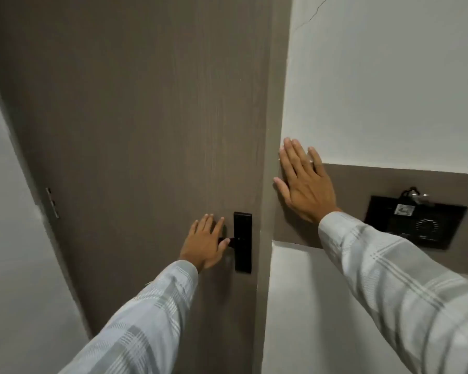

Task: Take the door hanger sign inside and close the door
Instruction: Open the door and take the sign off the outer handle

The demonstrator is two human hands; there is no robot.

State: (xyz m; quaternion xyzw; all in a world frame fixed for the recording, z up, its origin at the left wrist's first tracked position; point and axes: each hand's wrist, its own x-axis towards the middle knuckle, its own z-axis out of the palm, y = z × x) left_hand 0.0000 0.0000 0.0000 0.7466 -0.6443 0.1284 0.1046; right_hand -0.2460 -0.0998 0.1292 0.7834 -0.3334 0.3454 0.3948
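The brown wood-grain door fills the middle of the view, and its edge sits flush in the frame. A black lock plate with a short black lever is on the door's right side. My left hand lies over that lever with straight, spread fingers against the door and the thumb on the lever. My right hand is pressed flat on the wall just right of the frame, holding nothing. No door hanger sign is in view.
A black wall panel with a round dial and something hanging from its top sits on a brown band to the right. White wall lies above and below the band. A hinge shows at the door's left edge.
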